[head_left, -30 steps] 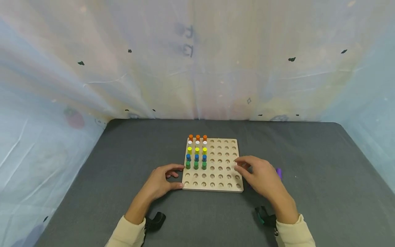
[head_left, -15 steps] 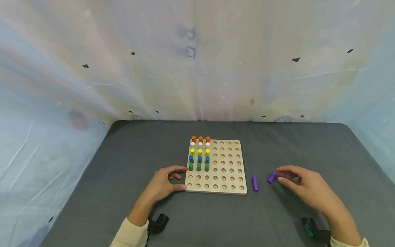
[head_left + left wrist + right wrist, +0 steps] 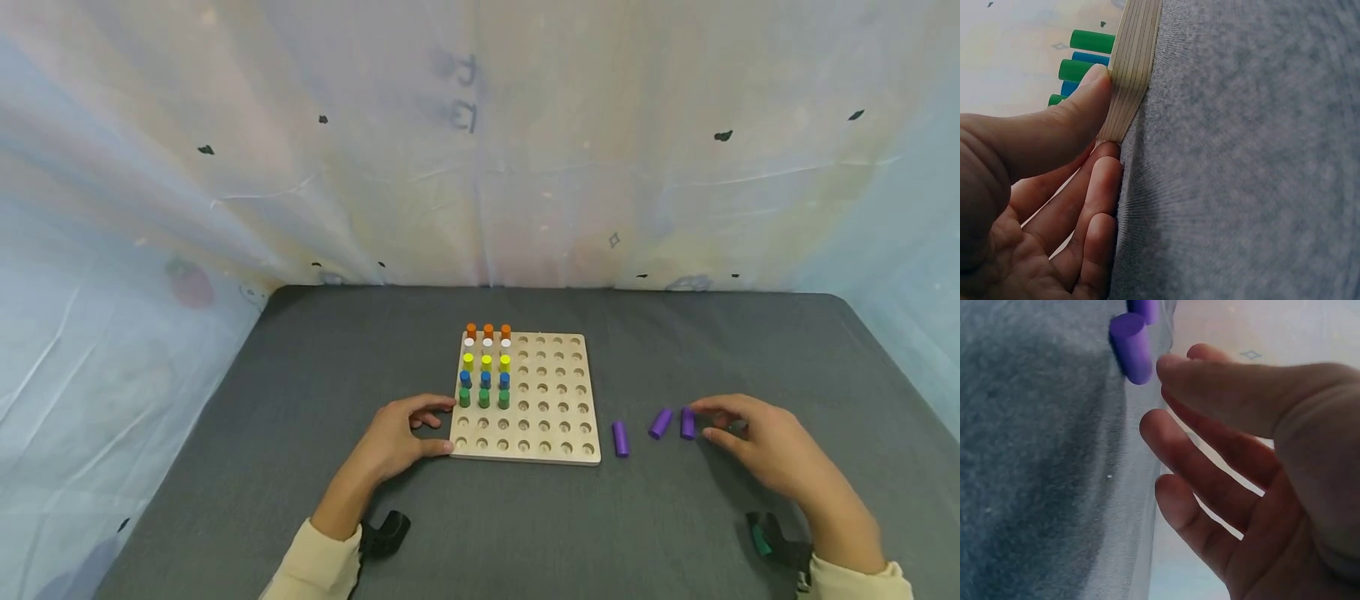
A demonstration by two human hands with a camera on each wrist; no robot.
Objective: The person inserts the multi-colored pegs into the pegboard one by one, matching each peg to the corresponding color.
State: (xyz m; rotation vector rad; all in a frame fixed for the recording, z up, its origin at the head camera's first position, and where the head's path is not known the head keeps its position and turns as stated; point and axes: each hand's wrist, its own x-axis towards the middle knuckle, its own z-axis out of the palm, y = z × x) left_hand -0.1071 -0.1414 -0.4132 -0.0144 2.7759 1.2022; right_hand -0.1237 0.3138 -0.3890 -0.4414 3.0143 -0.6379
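Note:
A square wooden pegboard (image 3: 556, 400) lies on the table in the head view. Short rows of orange, white, yellow, blue and green pegs (image 3: 483, 399) stand in its left columns. My left hand (image 3: 393, 446) rests against the board's left edge, thumb near the front corner, index finger farther back. Three purple pegs lie to the right of the board: one nearest it (image 3: 620, 439), a tilted middle peg (image 3: 660, 423) and a right peg (image 3: 687, 423). My right hand (image 3: 768, 446) is at the right peg, thumb and fingers apart; in the right wrist view a purple peg (image 3: 1130, 350) lies just beyond the fingertips.
The dark grey tabletop (image 3: 337, 350) reaches back to a pale hanging sheet (image 3: 540, 167). Sheets also hang at the left and right sides. Black straps with camera mounts (image 3: 384, 535) sit on both wrists.
My right hand has moved right from the board's right edge to the purple pegs, uncovering them. It has shifted slightly right of the rightmost peg. The left hand stays at the board.

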